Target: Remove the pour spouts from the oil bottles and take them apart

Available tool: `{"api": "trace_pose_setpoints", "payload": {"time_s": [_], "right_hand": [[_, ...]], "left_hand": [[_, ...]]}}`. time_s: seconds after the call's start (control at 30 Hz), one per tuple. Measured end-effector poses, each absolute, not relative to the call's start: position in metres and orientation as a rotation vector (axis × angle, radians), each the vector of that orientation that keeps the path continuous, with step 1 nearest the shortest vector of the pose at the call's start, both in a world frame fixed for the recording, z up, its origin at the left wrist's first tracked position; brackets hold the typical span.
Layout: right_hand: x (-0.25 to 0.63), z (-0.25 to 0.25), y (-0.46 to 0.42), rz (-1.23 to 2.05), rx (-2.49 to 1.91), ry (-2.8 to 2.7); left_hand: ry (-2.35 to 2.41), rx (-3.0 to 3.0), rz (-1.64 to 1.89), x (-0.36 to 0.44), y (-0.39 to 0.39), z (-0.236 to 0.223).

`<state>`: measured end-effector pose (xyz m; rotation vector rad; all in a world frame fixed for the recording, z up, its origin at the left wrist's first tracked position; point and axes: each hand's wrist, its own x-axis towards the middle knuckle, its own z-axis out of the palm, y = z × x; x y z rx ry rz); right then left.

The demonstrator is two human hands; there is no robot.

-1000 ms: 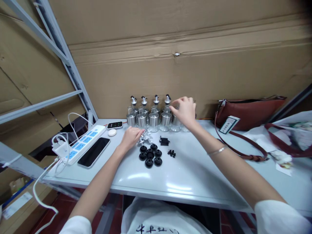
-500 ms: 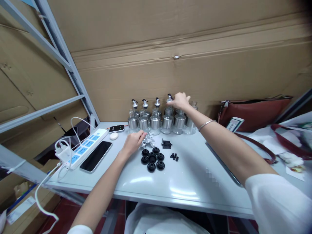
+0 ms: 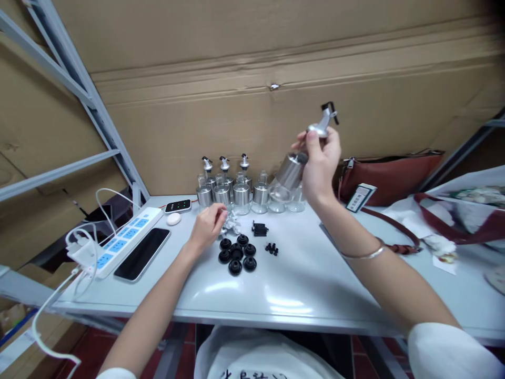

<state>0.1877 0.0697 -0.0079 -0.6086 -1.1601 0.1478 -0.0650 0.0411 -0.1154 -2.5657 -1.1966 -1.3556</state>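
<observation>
My right hand (image 3: 321, 163) grips a glass bottle (image 3: 289, 172) by its neck, raised and tilted in front of the cardboard. A silver pourer spout (image 3: 321, 126) with a black flap tops this bottle. On the tabletop, my left hand (image 3: 207, 225) rests with curled fingers beside a small pile of silver pieces (image 3: 232, 223); whatever it pinches, if anything, is hidden. Nearer the table's front lie several round black stoppers (image 3: 236, 251). To their right are thin black parts (image 3: 259, 229) and tiny black caps (image 3: 272, 248).
Steel-banded bottles (image 3: 241, 195) line the back, three with pourer spouts (image 3: 244, 161). At left are a power strip (image 3: 122, 237), a phone (image 3: 142, 255), a small display device (image 3: 178, 206) and a white round case (image 3: 173, 219). A brown bag (image 3: 394, 179) sits at right.
My right hand has lifted the spouted bottle out of the back row, moving it up and right with a tilt. My left hand stays by the silver pieces. The view has shifted slightly.
</observation>
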Motion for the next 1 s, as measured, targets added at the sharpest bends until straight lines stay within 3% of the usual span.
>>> {"api": "trace_pose_setpoints", "payload": {"time_s": [0.33,0.67,1.0], "right_hand": [[0.154,-0.063,0.073,0.239,-0.837,-1.348],[0.143,-0.084,0.117,0.407,-1.089,-1.238],[0.149,-0.104,0.143,0.182,-1.265,-1.407]], "left_hand": [[-1.215,-2.619,-1.278,-0.065,0.04,-0.117],[-1.251,-2.649,-1.232,-0.065,0.04,-0.115],[-1.23,-2.68,-1.202,-0.062,0.037,-0.115]]}}
